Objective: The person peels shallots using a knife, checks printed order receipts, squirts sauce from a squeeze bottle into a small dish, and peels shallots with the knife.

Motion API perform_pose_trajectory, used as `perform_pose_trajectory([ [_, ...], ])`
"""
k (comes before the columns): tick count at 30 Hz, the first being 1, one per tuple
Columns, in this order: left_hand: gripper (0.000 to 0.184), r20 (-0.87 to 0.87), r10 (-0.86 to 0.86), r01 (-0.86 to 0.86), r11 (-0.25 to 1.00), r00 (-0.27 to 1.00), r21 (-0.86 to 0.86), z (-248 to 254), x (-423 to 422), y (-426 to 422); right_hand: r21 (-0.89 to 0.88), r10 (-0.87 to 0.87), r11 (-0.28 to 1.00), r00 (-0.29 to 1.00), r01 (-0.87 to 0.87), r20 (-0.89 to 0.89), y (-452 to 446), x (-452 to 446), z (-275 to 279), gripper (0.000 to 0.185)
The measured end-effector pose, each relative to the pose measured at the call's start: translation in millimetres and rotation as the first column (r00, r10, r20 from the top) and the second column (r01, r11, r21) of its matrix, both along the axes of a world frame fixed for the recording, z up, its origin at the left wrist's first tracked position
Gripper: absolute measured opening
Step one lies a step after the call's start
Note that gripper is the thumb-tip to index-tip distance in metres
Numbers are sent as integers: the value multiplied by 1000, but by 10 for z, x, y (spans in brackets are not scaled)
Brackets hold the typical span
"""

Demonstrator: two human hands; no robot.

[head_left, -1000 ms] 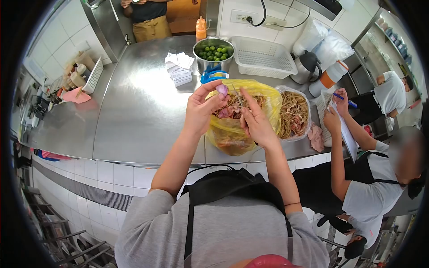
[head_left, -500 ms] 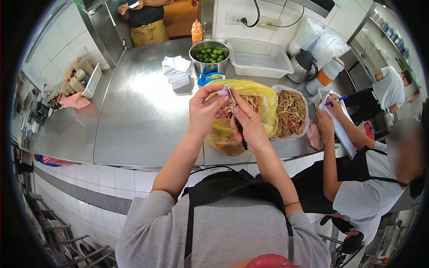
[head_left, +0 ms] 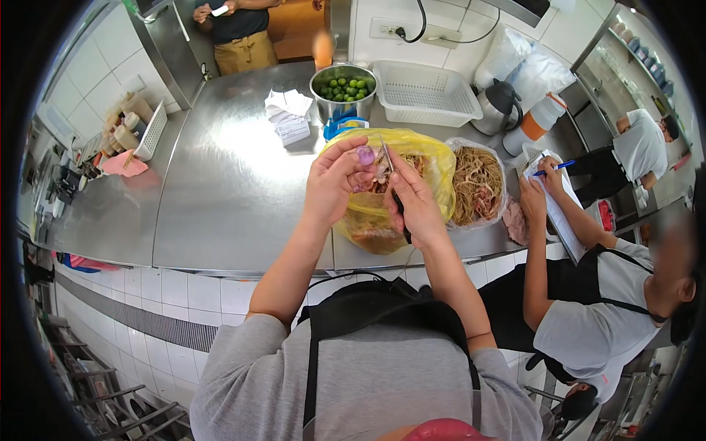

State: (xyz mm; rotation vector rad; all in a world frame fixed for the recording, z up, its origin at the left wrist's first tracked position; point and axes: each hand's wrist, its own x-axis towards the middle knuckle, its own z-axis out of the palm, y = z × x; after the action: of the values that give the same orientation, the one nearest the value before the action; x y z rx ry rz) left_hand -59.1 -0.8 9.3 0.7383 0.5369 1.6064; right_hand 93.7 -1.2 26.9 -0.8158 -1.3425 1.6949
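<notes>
Left hand (head_left: 332,180) pinches onion (head_left: 365,155) over yellow bag (head_left: 360,226); right hand (head_left: 418,200), grip wrapped round knife (head_left: 385,154), also over bag. Blade could slip off the onion's round side, nicking left hand; loose pinch could drop onion bagward.

L grip (head_left: 329,182) holds purple bulb (head_left: 365,155), R grip (head_left: 415,200) knife (head_left: 398,201), both over yellow bag (head_left: 368,232) w/ steel pot (head_left: 326,111) behind.

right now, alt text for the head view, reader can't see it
A person's left hand holds a purple bulb and the right hand a knife, above a yellow bag on a metal counter. Nearby a co-worker holds pen and paper.
</notes>
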Motion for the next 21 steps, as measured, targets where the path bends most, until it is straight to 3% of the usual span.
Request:
perform_pose_trajectory([
  [4,27,85,-163,167,985,983,-47,14,-76,3,15,-35,999,999,35,3,59,41,11,38],
  [11,30,-42,-68,69,997,997,31,-66,-105,9,40,-63,997,998,63,-6,82,147,126,38],
  [13,31,-134,19,-15,999,991,29,14,-129,-41,163,-13,986,974,-25,227,153,230,94,38],
  [14,31,-133,18,-15,1000,991,21,41,-142,-63,156,-11,987,974,-25,228,218,235,25,38],
  [16,31,-220,113,-98,992,969,79,76,-171,-101,519,-199,847,836,-116,511,378,231,-127,31],
  [21,34,-283,150,-123,986,947,110,81,-203,-143,475,-315,880,754,5,576,553,172,-31,24],
])
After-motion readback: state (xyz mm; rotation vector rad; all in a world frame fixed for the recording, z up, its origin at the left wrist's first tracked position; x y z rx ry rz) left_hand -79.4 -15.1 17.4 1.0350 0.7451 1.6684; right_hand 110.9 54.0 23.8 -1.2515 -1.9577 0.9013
